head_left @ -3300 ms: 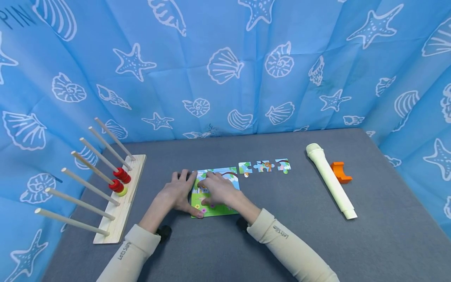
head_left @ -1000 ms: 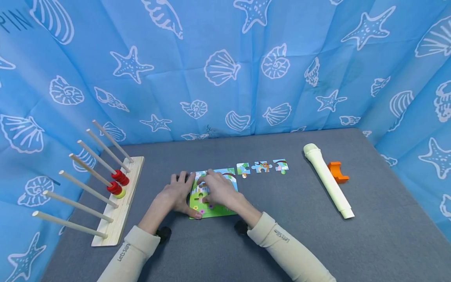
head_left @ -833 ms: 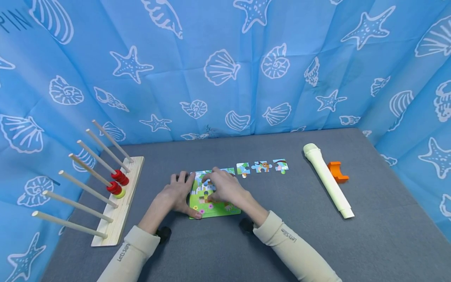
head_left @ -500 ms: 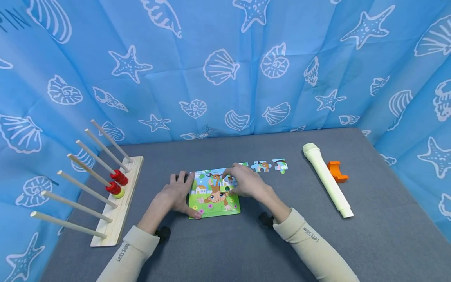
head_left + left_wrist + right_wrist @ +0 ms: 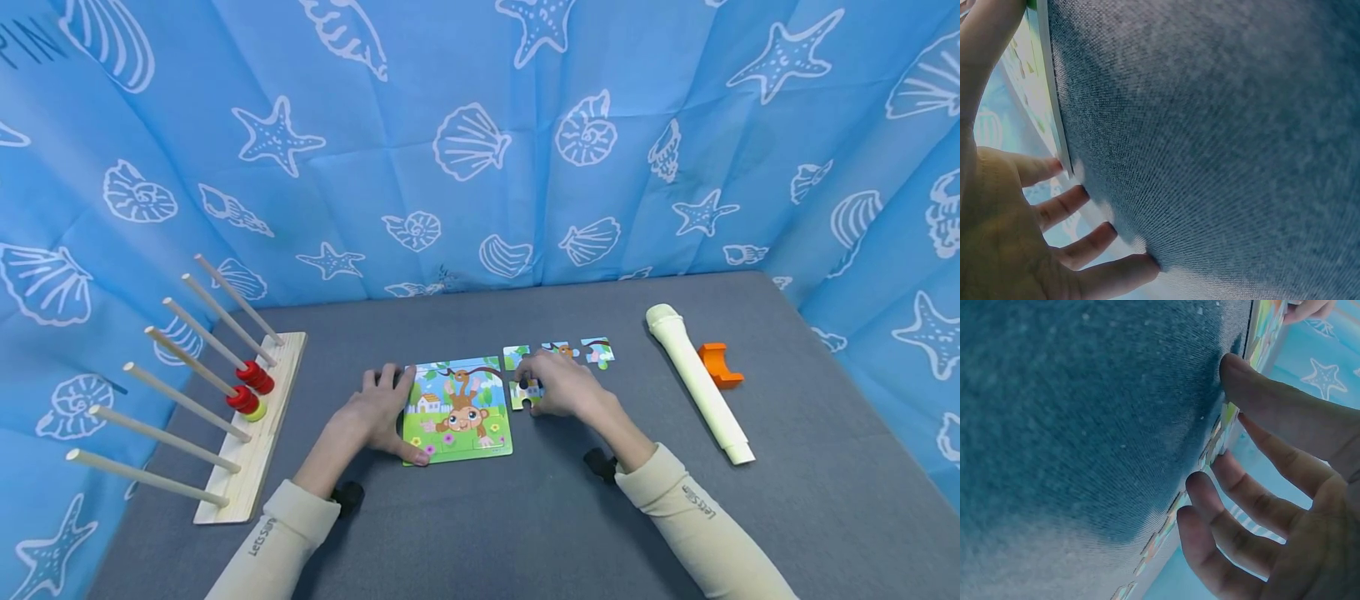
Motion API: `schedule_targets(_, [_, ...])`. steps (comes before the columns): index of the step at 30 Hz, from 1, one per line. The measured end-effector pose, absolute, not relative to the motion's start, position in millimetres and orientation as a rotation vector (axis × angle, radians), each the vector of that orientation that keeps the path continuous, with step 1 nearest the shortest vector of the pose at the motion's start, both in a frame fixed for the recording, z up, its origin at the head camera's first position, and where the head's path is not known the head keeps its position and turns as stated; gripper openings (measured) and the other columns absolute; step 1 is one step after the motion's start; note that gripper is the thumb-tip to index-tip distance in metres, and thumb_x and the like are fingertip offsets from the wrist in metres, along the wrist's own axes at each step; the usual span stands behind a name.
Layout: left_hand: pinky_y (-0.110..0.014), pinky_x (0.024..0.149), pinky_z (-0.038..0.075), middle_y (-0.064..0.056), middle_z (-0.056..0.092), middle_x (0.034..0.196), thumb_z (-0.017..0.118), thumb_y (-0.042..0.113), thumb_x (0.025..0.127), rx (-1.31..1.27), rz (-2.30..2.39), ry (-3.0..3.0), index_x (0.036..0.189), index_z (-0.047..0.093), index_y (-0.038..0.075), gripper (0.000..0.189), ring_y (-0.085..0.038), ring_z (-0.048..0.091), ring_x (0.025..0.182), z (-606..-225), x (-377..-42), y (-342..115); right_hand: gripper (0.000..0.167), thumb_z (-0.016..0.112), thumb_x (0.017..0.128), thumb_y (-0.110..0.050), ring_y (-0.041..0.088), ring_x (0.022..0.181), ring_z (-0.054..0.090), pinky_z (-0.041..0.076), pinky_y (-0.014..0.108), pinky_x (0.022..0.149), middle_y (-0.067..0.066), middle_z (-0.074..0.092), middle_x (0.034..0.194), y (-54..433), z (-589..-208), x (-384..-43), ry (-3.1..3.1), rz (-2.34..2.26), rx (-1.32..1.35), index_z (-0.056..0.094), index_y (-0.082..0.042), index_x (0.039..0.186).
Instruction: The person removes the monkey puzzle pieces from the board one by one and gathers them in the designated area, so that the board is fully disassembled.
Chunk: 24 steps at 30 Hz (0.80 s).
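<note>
My left hand [image 5: 375, 410] steadies a puzzle board [image 5: 491, 429] picturing a monkey hanging from a branch. Its thumb rests on the lower left corner; the other fingers spread along the left side, their tips on the cloth in the left wrist view. Just right of the board, my right hand [image 5: 562, 385] pinches a jigsaw piece [image 5: 518, 394] with a house on it, low at the table, between thumb and index finger. Behind that lies a row of loose pieces: a left piece [image 5: 514, 356], a middle piece [image 5: 556, 345] partly hidden by the hand, and a right piece [image 5: 597, 350].
On the left stands a wooden peg rack [image 5: 281, 400] with red and yellow rings [image 5: 247, 400]. At the right lie a cream toy microphone [image 5: 697, 379] and an orange arched block [image 5: 718, 365]. A blue shell-patterned curtain [image 5: 480, 208] hangs behind the grey table [image 5: 465, 533].
My right hand has lifted the house piece off the middle of the board and carried it right, to just below the row of loose pieces. My left hand has stayed put.
</note>
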State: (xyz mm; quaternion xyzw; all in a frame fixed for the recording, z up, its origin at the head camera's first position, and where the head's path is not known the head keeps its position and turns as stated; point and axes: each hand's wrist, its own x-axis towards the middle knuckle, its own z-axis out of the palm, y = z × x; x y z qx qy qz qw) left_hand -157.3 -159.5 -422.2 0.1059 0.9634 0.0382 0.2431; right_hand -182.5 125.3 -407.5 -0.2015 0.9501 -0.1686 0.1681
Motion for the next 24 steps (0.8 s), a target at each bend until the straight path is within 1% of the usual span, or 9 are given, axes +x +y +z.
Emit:
schedule_targets(6, [-0.063,0.109,0.044,-0.025,0.024,0.162,0.089,0.069,0.063,0.287,0.093,2.635,0.164,0.017,0.006,0.139,-0.051,0.027,0.145,-422,-157,-159,0.046,0.087,0.080,-0.011,0.025,0.109,0.064,0.056,0.050,0.086,0.008,0.069,0.121,125,-409,-183,2.684,-0.465,-0.553,0.072,-0.012,0.123])
schedule_targets(12, [-0.064,0.110,0.044,-0.025,0.023,0.162,0.089,0.068,0.063,0.293,0.096,2.640,0.163,0.017,0.006,0.138,-0.051,0.027,0.145,-422,-157,-159,0.048,0.087,0.080,-0.012,0.025,0.107,0.062,0.055,0.049,0.085,0.009,0.066,0.120,124,-407,-180,2.688,-0.474,-0.558,0.070,-0.012,0.125])
schedule_targets(18, [-0.063,0.109,0.044,-0.025,0.024,0.161,0.089,0.067,0.063,0.305,0.106,2.643,0.163,0.017,0.005,0.138,-0.051,0.027,0.144,-422,-156,-160,0.049,0.087,0.082,-0.015,0.026,0.112,0.060,0.052,0.058,0.092,0.010,0.063,0.126,121,-402,-177,2.705,-0.496,-0.528,0.070,-0.017,0.127])
schedule_targets(20, [-0.063,0.109,0.044,-0.025,0.023,0.161,0.089,0.067,0.063,0.306,0.106,2.641,0.163,0.017,0.005,0.138,-0.051,0.027,0.144,-422,-156,-160,0.049,0.088,0.081,-0.016,0.026,0.109,0.060,0.052,0.057,0.090,0.010,0.064,0.125,118,-400,-176,2.714,-0.505,-0.537,0.070,-0.017,0.127])
schedule_targets(24, [-0.063,0.109,0.044,-0.025,0.023,0.161,0.089,0.067,0.063,0.302,0.106,2.637,0.163,0.017,0.005,0.138,-0.050,0.027,0.144,-421,-156,-160,0.050,0.089,0.080,-0.018,0.024,0.101,0.061,0.054,0.048,0.083,0.011,0.066,0.121,109,-397,-175,2.722,-0.533,-0.597,0.071,-0.013,0.126])
